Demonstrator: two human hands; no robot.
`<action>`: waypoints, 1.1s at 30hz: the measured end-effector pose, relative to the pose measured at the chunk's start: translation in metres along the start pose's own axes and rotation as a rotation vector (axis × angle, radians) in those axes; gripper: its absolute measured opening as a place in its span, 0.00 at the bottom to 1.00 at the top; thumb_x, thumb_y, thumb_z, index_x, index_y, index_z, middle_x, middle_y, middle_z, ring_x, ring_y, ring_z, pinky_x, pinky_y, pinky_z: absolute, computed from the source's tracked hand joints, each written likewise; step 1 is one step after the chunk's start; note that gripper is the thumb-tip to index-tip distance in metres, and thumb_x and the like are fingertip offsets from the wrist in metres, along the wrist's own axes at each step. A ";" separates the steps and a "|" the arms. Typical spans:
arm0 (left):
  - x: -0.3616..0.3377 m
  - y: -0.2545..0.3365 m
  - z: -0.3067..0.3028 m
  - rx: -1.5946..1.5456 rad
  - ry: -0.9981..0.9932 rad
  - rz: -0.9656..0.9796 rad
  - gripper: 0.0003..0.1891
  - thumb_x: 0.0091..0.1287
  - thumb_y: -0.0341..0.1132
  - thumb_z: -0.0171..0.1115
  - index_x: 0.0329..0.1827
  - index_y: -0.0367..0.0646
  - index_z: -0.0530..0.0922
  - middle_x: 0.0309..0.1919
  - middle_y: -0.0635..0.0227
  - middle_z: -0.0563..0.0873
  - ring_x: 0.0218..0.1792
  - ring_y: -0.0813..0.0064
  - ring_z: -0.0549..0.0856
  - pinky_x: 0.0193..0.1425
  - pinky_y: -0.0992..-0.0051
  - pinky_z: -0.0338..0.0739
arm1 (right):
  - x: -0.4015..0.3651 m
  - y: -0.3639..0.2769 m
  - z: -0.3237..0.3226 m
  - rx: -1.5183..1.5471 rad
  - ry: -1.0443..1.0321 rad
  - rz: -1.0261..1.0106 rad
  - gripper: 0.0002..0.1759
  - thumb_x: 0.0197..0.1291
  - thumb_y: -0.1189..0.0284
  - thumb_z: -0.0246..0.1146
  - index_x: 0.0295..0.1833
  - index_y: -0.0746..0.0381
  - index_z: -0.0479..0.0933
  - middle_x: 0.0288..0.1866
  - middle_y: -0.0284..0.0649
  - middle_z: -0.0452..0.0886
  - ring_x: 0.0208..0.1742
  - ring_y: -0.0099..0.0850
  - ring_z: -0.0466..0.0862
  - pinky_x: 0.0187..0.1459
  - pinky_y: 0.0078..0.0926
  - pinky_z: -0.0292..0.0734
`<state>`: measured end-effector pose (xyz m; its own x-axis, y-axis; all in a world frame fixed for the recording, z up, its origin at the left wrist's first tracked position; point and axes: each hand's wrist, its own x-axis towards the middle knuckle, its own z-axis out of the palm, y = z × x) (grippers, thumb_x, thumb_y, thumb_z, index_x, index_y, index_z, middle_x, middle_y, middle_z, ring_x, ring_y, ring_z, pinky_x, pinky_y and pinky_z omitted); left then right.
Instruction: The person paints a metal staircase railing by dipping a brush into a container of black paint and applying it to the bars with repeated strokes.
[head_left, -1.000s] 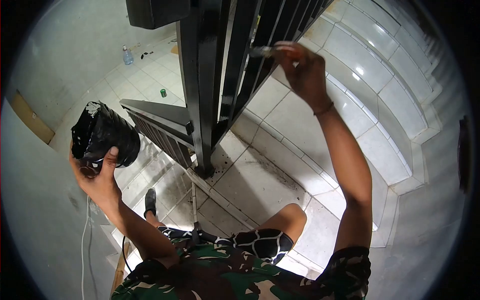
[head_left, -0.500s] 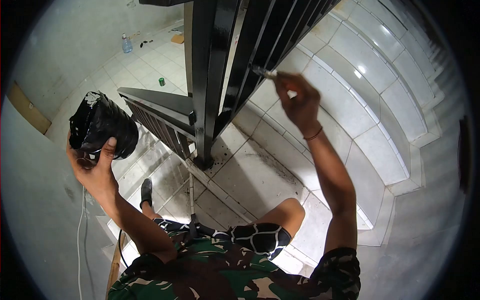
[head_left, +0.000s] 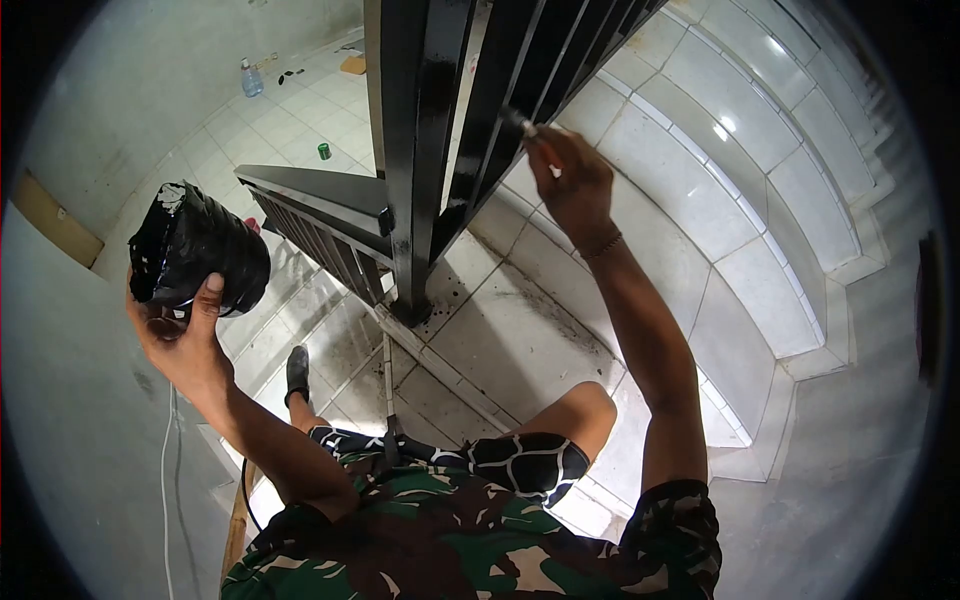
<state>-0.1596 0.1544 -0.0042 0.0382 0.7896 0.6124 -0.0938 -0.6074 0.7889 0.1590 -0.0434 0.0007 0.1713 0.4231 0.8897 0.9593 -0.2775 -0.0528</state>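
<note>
Our right hand clamped thin paintbrush, tip up-left on black metal gate bar; left hand gripped black paint pot, well apart.

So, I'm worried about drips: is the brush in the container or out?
Out. The right hand holds the brush with its tip at a black gate bar; the container sits in the left hand, well apart.

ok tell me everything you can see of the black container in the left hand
The black container looks like a ribbed plastic tub smeared all over with glossy black paint, with a pale patch near its upper edge. It is tilted and held up from below by the left hand, with the thumb pressed on its side. Its contents cannot be seen.
</note>
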 end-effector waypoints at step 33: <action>0.002 -0.012 0.002 -0.090 -0.049 -0.092 0.40 0.46 0.27 0.77 0.64 0.34 0.66 0.55 0.58 0.77 0.54 0.68 0.77 0.62 0.72 0.68 | 0.050 0.035 -0.042 -0.004 -0.148 -0.140 0.10 0.54 0.70 0.68 0.42 0.59 0.79 0.36 0.36 0.83 0.30 0.30 0.85 0.30 0.25 0.80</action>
<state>-0.1561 0.1634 -0.0121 0.0995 0.8348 0.5415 -0.1762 -0.5208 0.8353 0.1920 -0.0679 0.0619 0.0676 0.5803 0.8116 0.9751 -0.2105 0.0692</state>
